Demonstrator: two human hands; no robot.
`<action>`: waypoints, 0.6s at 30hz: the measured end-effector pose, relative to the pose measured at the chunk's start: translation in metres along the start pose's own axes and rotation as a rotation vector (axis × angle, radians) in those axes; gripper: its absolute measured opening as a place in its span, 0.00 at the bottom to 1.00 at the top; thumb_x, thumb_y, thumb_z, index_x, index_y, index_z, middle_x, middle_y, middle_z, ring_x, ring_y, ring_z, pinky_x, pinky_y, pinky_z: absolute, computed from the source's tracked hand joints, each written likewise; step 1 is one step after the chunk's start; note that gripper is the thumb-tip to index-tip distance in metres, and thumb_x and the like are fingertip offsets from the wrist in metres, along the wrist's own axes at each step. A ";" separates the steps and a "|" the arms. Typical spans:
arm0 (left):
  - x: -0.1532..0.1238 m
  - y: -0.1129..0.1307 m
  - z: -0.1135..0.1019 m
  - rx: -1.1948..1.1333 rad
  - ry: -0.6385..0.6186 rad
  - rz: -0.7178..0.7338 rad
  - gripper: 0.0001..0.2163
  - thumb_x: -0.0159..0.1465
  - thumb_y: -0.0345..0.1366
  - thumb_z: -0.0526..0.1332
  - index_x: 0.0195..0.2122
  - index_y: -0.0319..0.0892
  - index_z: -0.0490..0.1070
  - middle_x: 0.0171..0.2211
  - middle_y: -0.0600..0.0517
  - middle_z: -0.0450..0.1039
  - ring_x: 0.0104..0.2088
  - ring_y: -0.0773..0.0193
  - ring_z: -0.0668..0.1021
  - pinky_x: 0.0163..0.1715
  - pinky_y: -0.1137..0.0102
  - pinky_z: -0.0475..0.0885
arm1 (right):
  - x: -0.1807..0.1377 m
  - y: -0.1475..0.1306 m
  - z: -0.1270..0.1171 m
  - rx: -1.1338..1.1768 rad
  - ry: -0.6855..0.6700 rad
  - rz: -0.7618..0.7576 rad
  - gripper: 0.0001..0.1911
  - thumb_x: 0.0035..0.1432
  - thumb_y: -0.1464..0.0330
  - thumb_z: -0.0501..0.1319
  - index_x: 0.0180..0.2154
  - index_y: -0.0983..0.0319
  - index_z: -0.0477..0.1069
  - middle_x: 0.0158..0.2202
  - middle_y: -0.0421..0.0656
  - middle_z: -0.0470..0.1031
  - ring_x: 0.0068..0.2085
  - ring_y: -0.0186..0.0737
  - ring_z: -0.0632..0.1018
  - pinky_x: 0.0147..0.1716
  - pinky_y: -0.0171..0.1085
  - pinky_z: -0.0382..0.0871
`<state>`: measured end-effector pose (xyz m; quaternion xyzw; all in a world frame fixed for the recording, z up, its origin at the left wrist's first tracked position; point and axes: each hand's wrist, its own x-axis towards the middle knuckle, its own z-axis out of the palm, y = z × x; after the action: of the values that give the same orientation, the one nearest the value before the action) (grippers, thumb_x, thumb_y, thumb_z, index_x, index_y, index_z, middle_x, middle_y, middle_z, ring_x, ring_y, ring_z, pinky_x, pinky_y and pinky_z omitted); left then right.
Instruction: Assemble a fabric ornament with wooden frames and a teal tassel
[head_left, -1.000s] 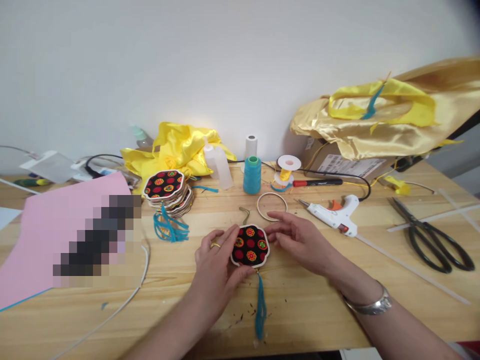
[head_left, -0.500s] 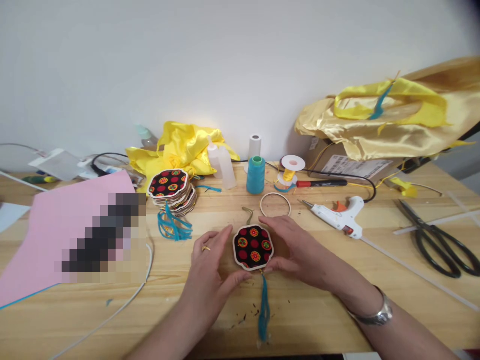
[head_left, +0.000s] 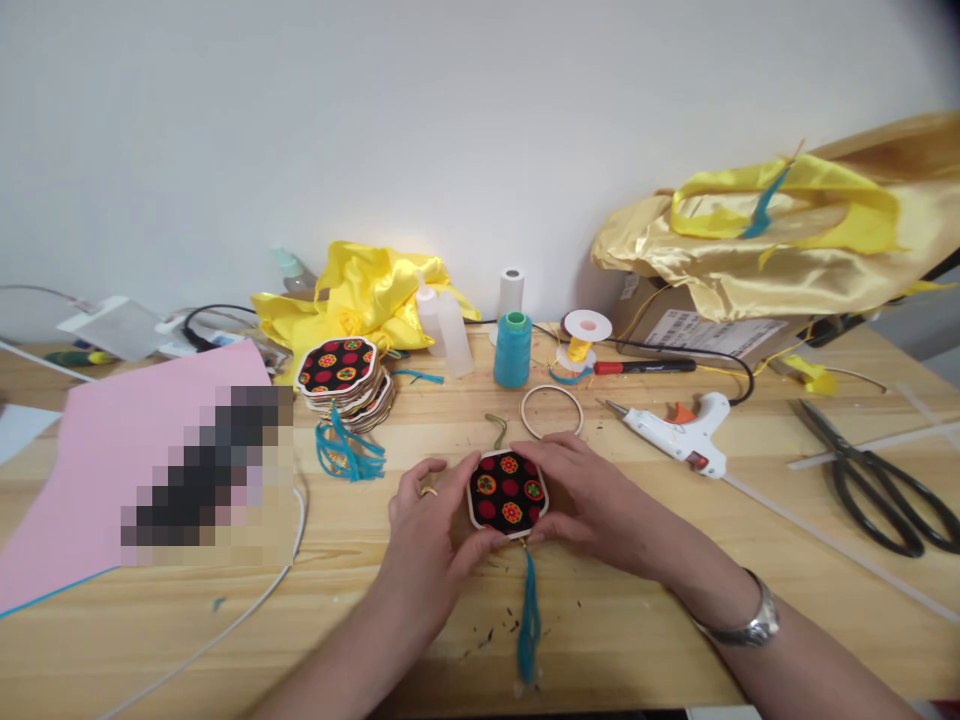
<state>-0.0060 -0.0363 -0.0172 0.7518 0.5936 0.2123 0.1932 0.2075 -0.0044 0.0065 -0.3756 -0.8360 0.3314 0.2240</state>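
Observation:
A scalloped fabric-covered pendant (head_left: 509, 490), black with red and yellow flower patterns and a pale rim, lies on the table between my hands. Its blue tassel (head_left: 529, 625) points toward me, and a thin cord loop (head_left: 496, 428) sticks out at the top. My left hand (head_left: 439, 525) grips the left edge with thumb and fingers. On the opposite side, my right hand (head_left: 581, 500) holds the right edge in the same way. A wooden ring (head_left: 551, 412) lies just beyond my right fingers.
Similar pendants (head_left: 339, 370) are stacked to the left, tassels hanging out. Behind stand a blue thread cone (head_left: 513, 350) and glue bottles (head_left: 454, 335). A glue gun (head_left: 679, 435) and black scissors (head_left: 874, 475) lie right. A white cable (head_left: 298, 530) crosses the left side.
My left hand has moved slightly right and closed in on the pendant's left edge. My right fingers have drawn in against the right edge. The pendant has hardly moved.

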 end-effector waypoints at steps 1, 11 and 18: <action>0.000 0.000 0.000 0.005 -0.004 -0.004 0.26 0.57 0.37 0.63 0.57 0.43 0.62 0.48 0.43 0.70 0.54 0.48 0.63 0.51 0.49 0.63 | 0.000 0.000 0.000 -0.003 0.000 0.000 0.34 0.51 0.69 0.66 0.58 0.56 0.58 0.53 0.45 0.67 0.52 0.44 0.66 0.51 0.45 0.63; 0.002 0.005 0.003 0.119 -0.002 0.029 0.27 0.58 0.38 0.62 0.59 0.43 0.60 0.51 0.42 0.70 0.56 0.45 0.64 0.51 0.47 0.64 | 0.000 0.001 0.002 -0.017 0.000 -0.009 0.33 0.51 0.69 0.66 0.57 0.55 0.58 0.52 0.44 0.67 0.51 0.44 0.65 0.51 0.45 0.62; -0.076 -0.044 -0.029 0.056 -0.235 0.179 0.27 0.63 0.40 0.55 0.63 0.54 0.50 0.64 0.51 0.55 0.61 0.55 0.62 0.56 0.61 0.65 | -0.001 0.001 0.003 -0.010 -0.009 0.049 0.34 0.51 0.67 0.66 0.58 0.56 0.57 0.51 0.46 0.66 0.52 0.47 0.65 0.52 0.47 0.63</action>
<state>-0.0733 -0.0996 -0.0243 0.8264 0.5032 0.1228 0.2207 0.2069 -0.0061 0.0041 -0.3956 -0.8292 0.3345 0.2101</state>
